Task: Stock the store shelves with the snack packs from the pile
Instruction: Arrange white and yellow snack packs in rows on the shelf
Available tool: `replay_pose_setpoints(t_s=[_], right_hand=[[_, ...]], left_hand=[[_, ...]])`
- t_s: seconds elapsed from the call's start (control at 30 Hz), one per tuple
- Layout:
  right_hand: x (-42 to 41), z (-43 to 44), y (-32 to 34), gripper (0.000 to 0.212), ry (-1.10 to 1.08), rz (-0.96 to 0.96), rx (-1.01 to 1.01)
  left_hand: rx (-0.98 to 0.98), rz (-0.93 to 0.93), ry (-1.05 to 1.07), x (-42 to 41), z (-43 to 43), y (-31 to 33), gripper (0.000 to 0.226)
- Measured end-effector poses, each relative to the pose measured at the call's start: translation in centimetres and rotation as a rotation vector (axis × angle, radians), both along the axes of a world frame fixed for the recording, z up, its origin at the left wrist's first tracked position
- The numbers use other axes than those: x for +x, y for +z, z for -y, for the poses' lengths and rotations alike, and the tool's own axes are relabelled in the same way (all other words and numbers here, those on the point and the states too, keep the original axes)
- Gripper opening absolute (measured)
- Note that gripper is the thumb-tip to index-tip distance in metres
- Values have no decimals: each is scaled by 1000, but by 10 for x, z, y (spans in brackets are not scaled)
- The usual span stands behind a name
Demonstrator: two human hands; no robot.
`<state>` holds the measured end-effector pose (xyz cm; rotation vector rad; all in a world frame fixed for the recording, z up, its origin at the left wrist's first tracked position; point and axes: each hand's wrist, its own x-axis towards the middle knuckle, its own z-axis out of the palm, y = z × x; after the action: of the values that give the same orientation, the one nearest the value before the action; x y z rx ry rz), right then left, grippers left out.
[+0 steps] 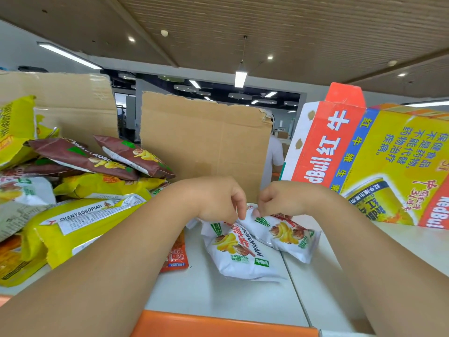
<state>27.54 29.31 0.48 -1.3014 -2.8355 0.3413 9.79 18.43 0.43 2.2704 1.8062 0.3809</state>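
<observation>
So, left hand (218,200) and right hand (279,198) both pinching top seams of two white snack packs (240,254) on tabletop (218,295), beside pile (92,188). Probably light, crinkly, slippery; seam's best grip.

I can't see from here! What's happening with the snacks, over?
Left hand pinching left white pack, right hand pinching right white pack. Pile at left. Nothing blocking.
</observation>
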Motion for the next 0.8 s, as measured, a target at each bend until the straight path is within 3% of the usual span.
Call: replay_pose_setpoints(t_s=[0.1,0.2,0.3,0.37,0.5,0.57,0.7,0.8], right_hand=[[8,1,4,35,-52,-52,-157],[7,6,7,24,-80,45,-235],[3,9,8,22,-111,106,-206],[-1,11,8,24,-139,187,-129],[-1,19,11,35,-158,378,164],[0,22,10,47,-187,339,130],[-5,24,-2,93,-176,366,7],[-15,29,-6,89,-135,424,-7]], left_hand=[[-193,7,15,2,5,3,14],[-380,66,-8,6,12,3,22],[-303,52,-15,7,12,4,20],[-203,-78,73,6,12,3,27],[-147,-178,172,3,14,2,38],[-153,-259,213,7,20,5,49],[-260,-470,246,20,26,3,80],[-257,-457,249,24,25,1,83]])
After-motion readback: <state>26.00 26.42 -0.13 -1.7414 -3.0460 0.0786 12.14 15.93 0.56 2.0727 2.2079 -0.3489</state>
